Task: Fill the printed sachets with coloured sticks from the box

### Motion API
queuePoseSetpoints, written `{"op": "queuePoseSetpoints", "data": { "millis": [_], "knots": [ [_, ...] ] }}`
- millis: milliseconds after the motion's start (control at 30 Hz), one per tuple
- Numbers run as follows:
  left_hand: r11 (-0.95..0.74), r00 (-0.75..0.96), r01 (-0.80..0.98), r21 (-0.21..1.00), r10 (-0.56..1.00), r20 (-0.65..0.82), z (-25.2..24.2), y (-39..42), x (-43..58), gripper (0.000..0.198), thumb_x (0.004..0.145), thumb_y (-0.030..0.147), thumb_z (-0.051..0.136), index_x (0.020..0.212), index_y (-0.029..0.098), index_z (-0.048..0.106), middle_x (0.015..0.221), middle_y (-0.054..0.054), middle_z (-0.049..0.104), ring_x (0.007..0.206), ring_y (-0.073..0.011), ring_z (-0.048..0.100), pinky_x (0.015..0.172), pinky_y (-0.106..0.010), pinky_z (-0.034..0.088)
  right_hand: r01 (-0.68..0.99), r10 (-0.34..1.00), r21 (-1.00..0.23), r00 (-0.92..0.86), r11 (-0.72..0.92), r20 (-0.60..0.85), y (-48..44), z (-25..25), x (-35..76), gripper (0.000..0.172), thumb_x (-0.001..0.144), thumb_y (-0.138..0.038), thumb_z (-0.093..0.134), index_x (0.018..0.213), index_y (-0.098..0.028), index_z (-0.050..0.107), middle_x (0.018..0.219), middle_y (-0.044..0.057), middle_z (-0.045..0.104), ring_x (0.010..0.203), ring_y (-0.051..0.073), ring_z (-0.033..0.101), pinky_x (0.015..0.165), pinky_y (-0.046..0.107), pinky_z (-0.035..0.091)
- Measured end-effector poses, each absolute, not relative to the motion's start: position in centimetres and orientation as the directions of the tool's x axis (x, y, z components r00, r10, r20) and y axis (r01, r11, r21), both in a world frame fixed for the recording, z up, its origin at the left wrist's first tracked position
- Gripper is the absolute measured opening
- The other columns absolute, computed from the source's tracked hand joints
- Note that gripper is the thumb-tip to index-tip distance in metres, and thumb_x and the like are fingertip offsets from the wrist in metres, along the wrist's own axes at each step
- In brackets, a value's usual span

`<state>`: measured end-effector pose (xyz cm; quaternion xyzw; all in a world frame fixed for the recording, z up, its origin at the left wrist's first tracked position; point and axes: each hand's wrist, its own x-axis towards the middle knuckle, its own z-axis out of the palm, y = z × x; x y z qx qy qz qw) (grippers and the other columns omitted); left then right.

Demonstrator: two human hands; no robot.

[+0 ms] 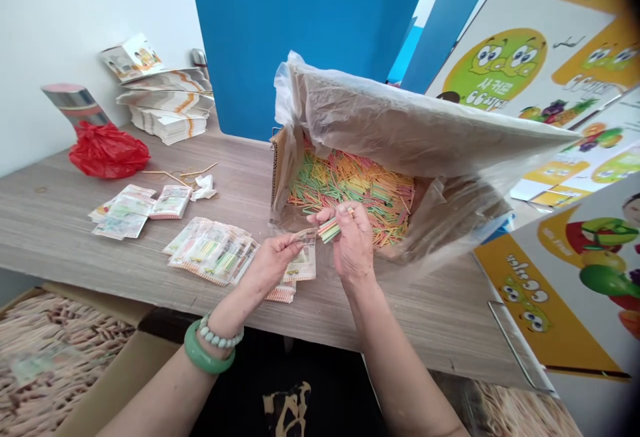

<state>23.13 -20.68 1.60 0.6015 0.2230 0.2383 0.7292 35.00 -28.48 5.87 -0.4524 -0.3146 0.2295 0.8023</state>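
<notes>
My left hand pinches the edge of a small clear printed bag in front of the open carton. Beside it my right hand is closed around a bundle of thin coloured candy sticks, whose ends point at the bag's mouth. Behind the right hand, a plastic-lined cardboard box holds a heap of loose pink, green, yellow and orange sticks. Left of my hands lies an overlapping row of bags, some with sticks showing inside. Part of another bag stack shows under my left hand.
Further left are more small bag stacks, a red plastic bag, a crumpled tissue and piled flat cartons. Printed boxes stand at the right. Below the table's left edge sits an open box of pale sticks.
</notes>
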Motion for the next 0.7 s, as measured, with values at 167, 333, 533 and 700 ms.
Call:
{"op": "queuePoseSetpoints", "data": {
  "millis": [167,333,533,700],
  "knots": [
    [0.185,0.791,-0.09,0.979,0.61,-0.043,1.4,-20.9,22.3,0.029,0.074,0.039,0.075,0.091,0.015,0.077,0.088,-0.005,0.074,0.085,-0.0203,0.063,0.083,-0.031,0.046,-0.048,0.643,-0.881,0.702,0.471,0.306,-28.4,5.8,33.5,0.022,0.093,-0.043,0.056,0.087,-0.023,0.048,0.073,-0.002,0.069,0.075,0.018,0.073,0.065,0.028,0.053],
    [0.349,0.736,-0.09,0.933,0.655,-0.174,1.6,-20.9,21.5,0.028,0.061,0.036,0.085,0.074,0.015,0.072,0.068,0.0,0.066,0.062,-0.014,0.057,0.064,-0.027,0.045,-0.066,0.641,-0.88,0.711,0.47,0.289,-29.0,5.6,33.0,0.022,0.092,-0.042,0.057,0.087,-0.023,0.048,0.073,-0.003,0.069,0.074,0.018,0.072,0.073,0.033,0.055],
    [0.209,0.747,-0.009,0.978,0.651,-0.133,2.0,-21.3,21.1,0.025,0.064,0.037,0.079,0.065,0.015,0.068,0.058,0.002,0.058,0.054,-0.0118,0.051,0.053,-0.024,0.04,-0.066,0.633,-0.876,0.717,0.478,0.291,-29.1,5.4,32.9,0.021,0.093,-0.042,0.056,0.087,-0.024,0.047,0.074,-0.004,0.068,0.075,0.018,0.072,0.074,0.034,0.055],
    [0.176,0.714,0.149,0.973,0.661,-0.229,2.3,-21.3,21.0,0.033,0.063,0.042,0.079,0.057,0.018,0.058,0.045,0.005,0.049,0.036,-0.0084,0.038,0.035,-0.022,0.029,-0.012,0.6,-0.867,0.727,0.498,0.334,-28.9,6.3,32.4,0.019,0.094,-0.041,0.054,0.088,-0.024,0.047,0.075,-0.003,0.069,0.076,0.018,0.072,0.075,0.035,0.055]
  ]
}}
